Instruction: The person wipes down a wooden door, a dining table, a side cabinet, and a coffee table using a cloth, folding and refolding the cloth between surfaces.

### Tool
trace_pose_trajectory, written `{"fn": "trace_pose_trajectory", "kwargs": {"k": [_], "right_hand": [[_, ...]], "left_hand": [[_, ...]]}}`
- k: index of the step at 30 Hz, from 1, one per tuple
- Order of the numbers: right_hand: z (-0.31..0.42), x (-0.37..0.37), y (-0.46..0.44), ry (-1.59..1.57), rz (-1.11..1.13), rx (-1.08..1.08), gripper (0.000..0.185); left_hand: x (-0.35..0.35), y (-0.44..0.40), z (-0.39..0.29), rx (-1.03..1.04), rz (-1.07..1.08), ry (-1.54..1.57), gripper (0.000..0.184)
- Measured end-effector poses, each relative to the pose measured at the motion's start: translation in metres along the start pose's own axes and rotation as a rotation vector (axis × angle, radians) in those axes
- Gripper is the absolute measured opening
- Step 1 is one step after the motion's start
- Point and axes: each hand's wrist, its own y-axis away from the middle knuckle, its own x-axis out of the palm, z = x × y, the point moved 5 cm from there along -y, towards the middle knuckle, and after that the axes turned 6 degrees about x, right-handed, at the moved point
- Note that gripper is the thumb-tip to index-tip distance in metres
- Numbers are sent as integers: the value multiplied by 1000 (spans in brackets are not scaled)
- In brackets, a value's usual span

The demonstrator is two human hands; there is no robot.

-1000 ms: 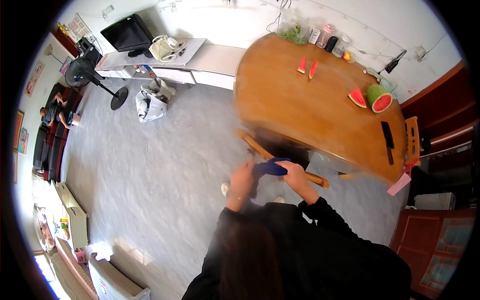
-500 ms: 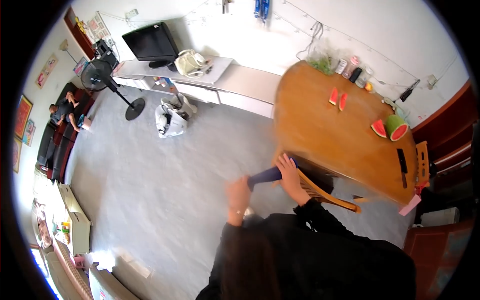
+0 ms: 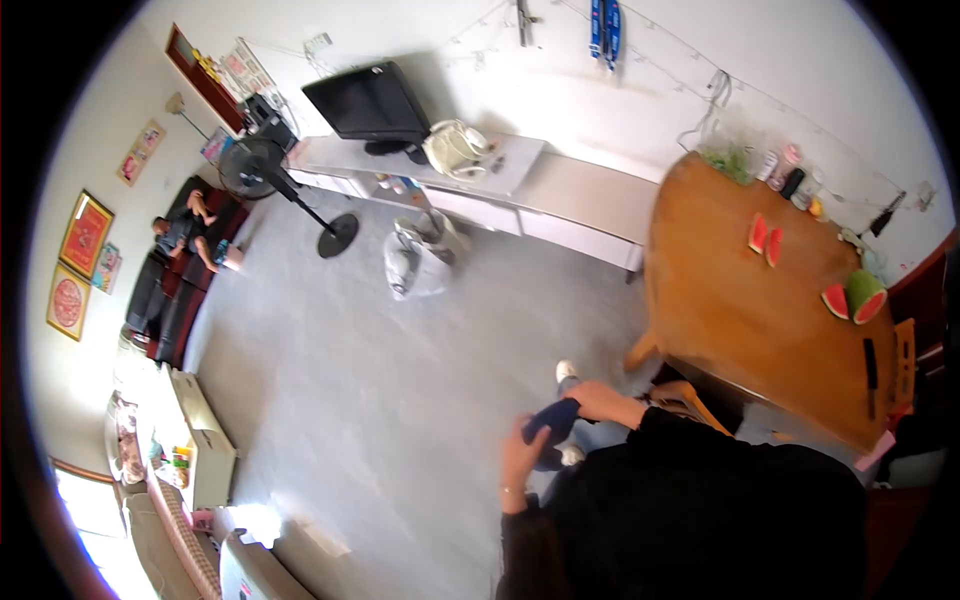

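Observation:
A dark blue cloth (image 3: 551, 422) is bunched between my two hands, low in the view and in front of my body. My left hand (image 3: 520, 452) is blurred and closed on the cloth's left side. On the other side, my right hand (image 3: 603, 402) grips the cloth's upper right part; its fingertips are partly hidden. A wooden chair (image 3: 695, 402) stands just right of my right hand, by the wooden table (image 3: 740, 330).
Watermelon pieces (image 3: 866, 297) and a knife (image 3: 871, 375) lie on the table. Bags (image 3: 420, 265) and a standing fan (image 3: 338, 236) are on the floor ahead. A TV (image 3: 368, 103) stands on the cabinet (image 3: 590, 200). A person (image 3: 190, 230) sits on the far-left sofa.
The view has swung left, so the table and cabinet now lie further right. The cloth, stretched between my hands half a second ago, is bunched, and my hands are closer together.

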Motion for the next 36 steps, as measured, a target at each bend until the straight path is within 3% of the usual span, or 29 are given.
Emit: {"fn": "trace_pose_trajectory", "kwargs": {"k": [1,3,5,9,10,14,16,19,20,21,23,25,27,28,29,31,32,34,36], "right_hand": [[0,-1,-19,-10,52,-15,31],[8,-17,-56,-88,80,-82,35],[9,-25,-97,-123,114,-126,38],[28,-89,-159,-118,160,-118,43],[19,-92,-179,-221,133,-152,44],[-2,-152,-236,-394,-40,-266,44],[-31,-170,-250,-364,-214,-70,51],[-64,-203,-255,-314,-410,7,61],[-81,-206,-254,-375,-460,34,64],[-97,-208,-249,-375,-474,70,64],[-122,-229,-240,-497,-458,311,65],[-170,-224,-235,-506,-532,421,70],[-201,-227,-223,-709,-502,594,75],[-207,-239,-216,-531,-454,628,78],[-219,-245,-217,-528,-467,644,78],[-242,-235,-226,-921,-13,720,79],[-233,-247,-231,-916,-22,732,79],[-191,-284,-247,-1511,-370,492,71],[-209,-297,-272,-1454,-339,494,63]], "left_hand": [[-8,-7,-14,-61,20,-39,51],[-13,-38,-5,30,19,-110,53],[-26,-61,-25,-105,80,-23,51],[-44,-135,-53,-30,191,-191,57],[-49,-153,-59,-114,300,-206,58],[-53,-232,-97,-138,414,-159,55],[-47,-274,-118,-135,432,-75,52],[-33,-325,-152,-144,391,103,46],[-31,-342,-158,-173,267,21,47],[-14,-375,-126,-97,365,365,46],[10,-402,-170,-70,394,796,41],[30,-433,-178,-159,515,983,51],[53,-459,-185,-248,572,1001,52],[63,-470,-186,-318,607,1019,54],[74,-482,-184,-323,628,1020,54],[95,-508,-183,-312,625,1097,53],[100,-512,-204,-290,718,1144,53],[101,-529,-230,-285,773,1145,52],[103,-560,-236,-296,817,1148,51]]}}
